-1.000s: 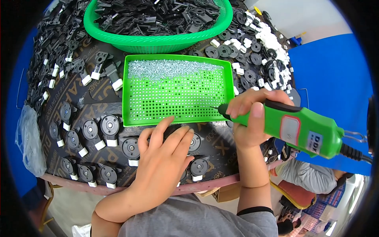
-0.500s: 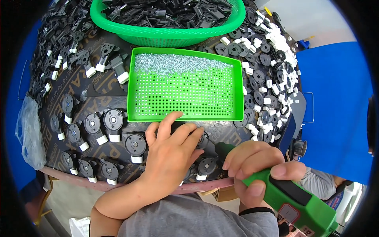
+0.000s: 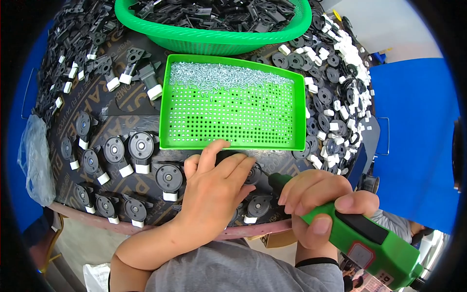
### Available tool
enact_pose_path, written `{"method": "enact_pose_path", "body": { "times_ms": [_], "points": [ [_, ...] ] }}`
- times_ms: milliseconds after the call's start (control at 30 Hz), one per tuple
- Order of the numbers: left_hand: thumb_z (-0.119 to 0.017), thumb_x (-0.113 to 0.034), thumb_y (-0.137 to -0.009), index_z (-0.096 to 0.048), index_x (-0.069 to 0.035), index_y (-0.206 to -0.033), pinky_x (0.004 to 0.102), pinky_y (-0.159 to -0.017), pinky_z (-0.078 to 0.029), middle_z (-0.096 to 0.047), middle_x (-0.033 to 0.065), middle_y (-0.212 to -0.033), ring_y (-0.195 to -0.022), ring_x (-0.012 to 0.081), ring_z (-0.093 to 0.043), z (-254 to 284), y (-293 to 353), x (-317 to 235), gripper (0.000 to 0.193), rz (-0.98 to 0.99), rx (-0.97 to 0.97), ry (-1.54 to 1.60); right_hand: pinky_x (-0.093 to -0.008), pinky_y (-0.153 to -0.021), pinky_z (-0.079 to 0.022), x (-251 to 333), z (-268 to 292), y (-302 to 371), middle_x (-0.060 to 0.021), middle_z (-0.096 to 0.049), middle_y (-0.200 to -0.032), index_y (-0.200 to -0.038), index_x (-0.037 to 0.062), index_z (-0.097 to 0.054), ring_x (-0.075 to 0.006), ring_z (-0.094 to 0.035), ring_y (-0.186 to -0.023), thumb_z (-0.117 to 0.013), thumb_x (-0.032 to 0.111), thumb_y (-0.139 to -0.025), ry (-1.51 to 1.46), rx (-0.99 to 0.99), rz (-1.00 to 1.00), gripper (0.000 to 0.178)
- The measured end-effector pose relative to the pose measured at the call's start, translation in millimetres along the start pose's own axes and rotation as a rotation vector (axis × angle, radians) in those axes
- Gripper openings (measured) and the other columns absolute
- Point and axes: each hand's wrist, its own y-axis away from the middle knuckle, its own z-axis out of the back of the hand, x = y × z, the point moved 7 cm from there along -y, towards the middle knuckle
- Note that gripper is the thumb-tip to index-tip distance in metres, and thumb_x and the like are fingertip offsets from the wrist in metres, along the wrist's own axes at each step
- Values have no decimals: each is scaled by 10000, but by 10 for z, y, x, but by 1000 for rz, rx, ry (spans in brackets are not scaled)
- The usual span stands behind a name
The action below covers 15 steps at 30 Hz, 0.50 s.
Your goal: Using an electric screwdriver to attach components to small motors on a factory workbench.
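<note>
My right hand (image 3: 321,199) is wrapped round a green electric screwdriver (image 3: 374,248) with a black lever on its grip. Its thin bit points left and reaches a black disc part (image 3: 253,175), which is mostly covered by fingers. My left hand (image 3: 216,182) steadies that part, with thumb and outer fingers around it and the index finger stretched toward the tray. Just beyond lies a green perforated tray (image 3: 233,147) with small silver screws (image 3: 224,75) heaped along its far side. Left of my hand sits an assembled disc with a white tab (image 3: 169,178); another one (image 3: 258,208) lies nearer the edge.
Several disc assemblies (image 3: 115,150) stand in rows at the left. A green basket (image 3: 214,36) of black brackets is at the back. Loose black discs and white caps (image 3: 333,75) spread along the right. A clear plastic bag (image 3: 36,160) hangs at the left edge.
The view has shifted slightly, so the tray appears a little farther right. Both hands keep their hold, with the screwdriver bit still at the black disc part.
</note>
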Motion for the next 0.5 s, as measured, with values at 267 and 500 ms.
{"method": "enact_pose_path", "body": {
  "times_ms": [267,500],
  "points": [
    [-798,-188,-723,-667,-99,-1194,469,-977,-300,-647,10,-1157,-1360,278,-419,59,-34,-30,497,-13,-11,-80,-380,-502,-506,-67,-70,-72,-80,-538,-672,-1044,166,-379,-229,-557,-560,-731,287,-925,-18,91,28,391],
    [-812,-234,-719,-679,-126,-1182,458,-991,-275,-674,1,-1142,-1324,284,-441,-23,16,3,493,33,-9,-53,-341,-474,-497,-32,9,-102,-56,-520,-657,-1090,161,-371,-183,-530,-529,-683,235,-955,15,4,94,347]
  ]
}}
